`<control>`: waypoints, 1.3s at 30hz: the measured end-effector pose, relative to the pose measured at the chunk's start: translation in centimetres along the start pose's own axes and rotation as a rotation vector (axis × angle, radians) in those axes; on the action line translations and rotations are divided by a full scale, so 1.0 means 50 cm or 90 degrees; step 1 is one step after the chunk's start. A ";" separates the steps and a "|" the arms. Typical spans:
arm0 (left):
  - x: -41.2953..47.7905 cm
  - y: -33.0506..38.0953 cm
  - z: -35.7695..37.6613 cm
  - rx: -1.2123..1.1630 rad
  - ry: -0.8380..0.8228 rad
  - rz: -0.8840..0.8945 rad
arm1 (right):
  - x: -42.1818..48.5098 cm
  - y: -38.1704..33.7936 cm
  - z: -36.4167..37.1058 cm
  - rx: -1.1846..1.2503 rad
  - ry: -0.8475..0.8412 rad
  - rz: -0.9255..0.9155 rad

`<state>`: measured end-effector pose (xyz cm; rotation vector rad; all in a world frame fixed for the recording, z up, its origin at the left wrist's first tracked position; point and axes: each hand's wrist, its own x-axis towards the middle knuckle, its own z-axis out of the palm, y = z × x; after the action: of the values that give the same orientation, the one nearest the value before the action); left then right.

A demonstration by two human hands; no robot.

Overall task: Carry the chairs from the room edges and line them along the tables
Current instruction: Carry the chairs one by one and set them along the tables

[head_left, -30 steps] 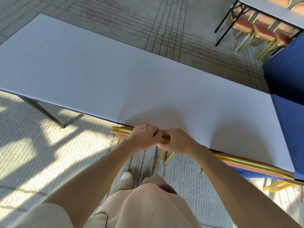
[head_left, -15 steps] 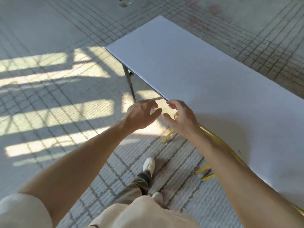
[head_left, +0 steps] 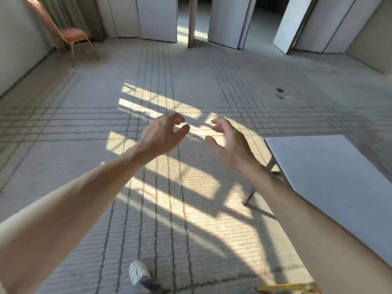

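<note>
Head view. Left hand (head_left: 161, 136) is raised over the grey line-patterned carpet (head_left: 63, 134), fingers loosely curled, holding nothing. Right hand (head_left: 229, 145) is raised just beside it, fingers spread and loosely bent, also empty; the two hands are apart. A pink-cushioned chair with a gold metal frame (head_left: 74, 36) stands against the far left wall, well apart from the white rectangular folding table (head_left: 331, 177) at right. A gold metal chair frame part (head_left: 286, 287) shows at the bottom edge, near the table.
</note>
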<state>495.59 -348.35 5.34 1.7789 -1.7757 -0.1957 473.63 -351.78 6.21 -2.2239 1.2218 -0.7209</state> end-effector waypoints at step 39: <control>0.772 -1.705 -1.151 -0.027 0.354 -0.361 | 1.792 -1.152 1.165 0.150 -0.134 -0.262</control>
<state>601.33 -374.33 20.09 2.0169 -0.8603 0.0379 587.41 -392.09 19.18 -2.2998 0.5519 -0.7162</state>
